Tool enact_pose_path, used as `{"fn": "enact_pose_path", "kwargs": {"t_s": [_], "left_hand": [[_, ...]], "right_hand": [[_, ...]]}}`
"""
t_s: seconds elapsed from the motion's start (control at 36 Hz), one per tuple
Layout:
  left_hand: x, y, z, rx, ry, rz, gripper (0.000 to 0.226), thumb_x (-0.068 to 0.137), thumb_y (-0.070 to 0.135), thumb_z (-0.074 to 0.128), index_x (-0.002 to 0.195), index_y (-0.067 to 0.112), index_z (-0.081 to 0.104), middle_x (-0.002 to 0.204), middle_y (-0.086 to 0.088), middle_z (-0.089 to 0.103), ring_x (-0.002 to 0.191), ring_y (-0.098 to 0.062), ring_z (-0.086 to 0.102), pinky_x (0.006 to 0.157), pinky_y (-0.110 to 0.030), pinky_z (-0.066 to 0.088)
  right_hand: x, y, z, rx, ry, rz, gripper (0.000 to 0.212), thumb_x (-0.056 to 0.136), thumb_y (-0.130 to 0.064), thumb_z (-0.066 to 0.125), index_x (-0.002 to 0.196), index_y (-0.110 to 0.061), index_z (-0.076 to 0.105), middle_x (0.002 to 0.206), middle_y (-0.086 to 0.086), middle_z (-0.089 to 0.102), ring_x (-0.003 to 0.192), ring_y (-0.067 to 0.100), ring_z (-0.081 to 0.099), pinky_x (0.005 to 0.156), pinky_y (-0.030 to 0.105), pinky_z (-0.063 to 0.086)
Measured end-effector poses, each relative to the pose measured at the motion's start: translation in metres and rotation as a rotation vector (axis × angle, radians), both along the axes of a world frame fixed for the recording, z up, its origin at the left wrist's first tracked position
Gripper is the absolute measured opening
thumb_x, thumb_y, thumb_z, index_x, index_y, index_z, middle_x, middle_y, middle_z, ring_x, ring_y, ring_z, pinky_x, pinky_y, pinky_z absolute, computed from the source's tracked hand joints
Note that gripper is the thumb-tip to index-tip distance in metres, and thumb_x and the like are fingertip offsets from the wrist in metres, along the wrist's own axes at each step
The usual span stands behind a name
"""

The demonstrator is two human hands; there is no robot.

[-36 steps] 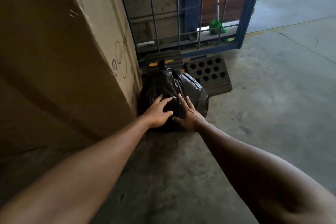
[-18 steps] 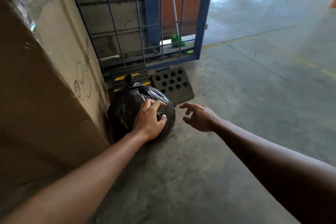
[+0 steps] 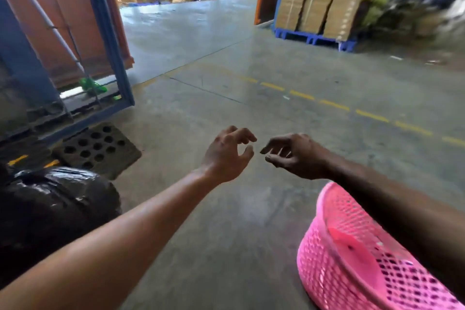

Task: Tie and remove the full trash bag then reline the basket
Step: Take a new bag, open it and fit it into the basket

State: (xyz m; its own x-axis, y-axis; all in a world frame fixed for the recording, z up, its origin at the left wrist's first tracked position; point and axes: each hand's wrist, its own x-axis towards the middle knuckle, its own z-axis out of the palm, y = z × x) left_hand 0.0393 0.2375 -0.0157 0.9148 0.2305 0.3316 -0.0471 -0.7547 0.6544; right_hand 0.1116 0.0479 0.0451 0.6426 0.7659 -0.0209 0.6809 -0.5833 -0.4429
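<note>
My left hand point(image 3: 227, 153) hangs in the air over the bare concrete floor point(image 3: 251, 98), fingers loosely curled with a gap between thumb and forefinger, and there is nothing in it. My right hand point(image 3: 295, 156) is just beside it, the fingertips of the two nearly meeting but not touching; its fingers droop, spread and slack, and it too has hold of nothing. The black trash bag point(image 3: 55, 206) sits on the floor at the lower left, well apart from both hands, full and rounded, its glossy plastic catching the light; my left forearm crosses in front of its near side, and its top is cut off by the edge of the view, so I cannot tell how it is closed. Just behind the bag lies a dark rubber block point(image 3: 98, 148) with round holes in it, and behind that stands a blue metal frame point(image 3: 110, 40) with wire bars. The pink basket point(image 3: 352, 259) is at the lower right, tilted so that its open mouth faces toward me, its mesh wall showing and no bag lining it as far as I can see; my right forearm passes over its far rim. A broken yellow line point(image 3: 334, 106) runs across the floor beyond my hands. Farther off, stacked cardboard boxes point(image 3: 314, 0) rest on a blue pallet point(image 3: 314, 38) at the upper right.
</note>
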Motion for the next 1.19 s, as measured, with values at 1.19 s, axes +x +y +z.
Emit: {"fn": "enact_pose_path", "kwargs": {"t_s": [1.19], "left_hand": [[-0.032, -0.427, -0.101, 0.346, 0.254, -0.566, 0.028, 0.084, 0.05, 0.066, 0.105, 0.032, 0.06, 0.094, 0.01, 0.073, 0.079, -0.021, 0.067, 0.068, -0.034, 0.052]], "right_hand": [[-0.115, -0.521, -0.387, 1.032, 1.018, -1.992, 0.082, 0.051, -0.045, 0.083, 0.123, -0.011, 0.059, 0.12, 0.01, 0.065, 0.093, 0.028, 0.074, 0.052, 0.027, 0.045]]}}
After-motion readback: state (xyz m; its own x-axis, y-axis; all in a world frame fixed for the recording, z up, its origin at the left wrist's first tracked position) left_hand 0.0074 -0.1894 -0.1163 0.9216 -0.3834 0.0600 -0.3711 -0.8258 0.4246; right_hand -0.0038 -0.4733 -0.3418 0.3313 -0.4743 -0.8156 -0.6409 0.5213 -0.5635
